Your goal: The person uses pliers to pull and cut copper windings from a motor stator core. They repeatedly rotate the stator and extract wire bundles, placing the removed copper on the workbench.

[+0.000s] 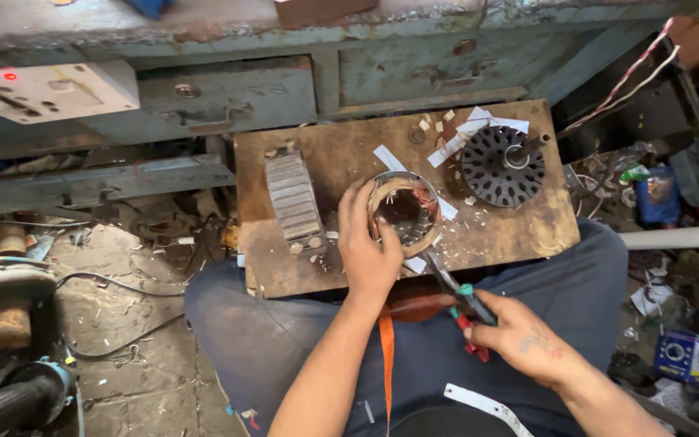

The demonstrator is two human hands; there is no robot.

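Mid-strip: left hand (368, 251) clamps the stator (404, 212) on the lap board (519, 231), right hand (519, 336) fisted on pliers (459, 295) biting its rim; copper winding looks still in, rotor (502, 166) already out.

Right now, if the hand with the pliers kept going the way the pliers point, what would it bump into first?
The right hand aims its pliers up and left, so it would probably meet the round motor stator first, which the left hand grips on the wooden board.
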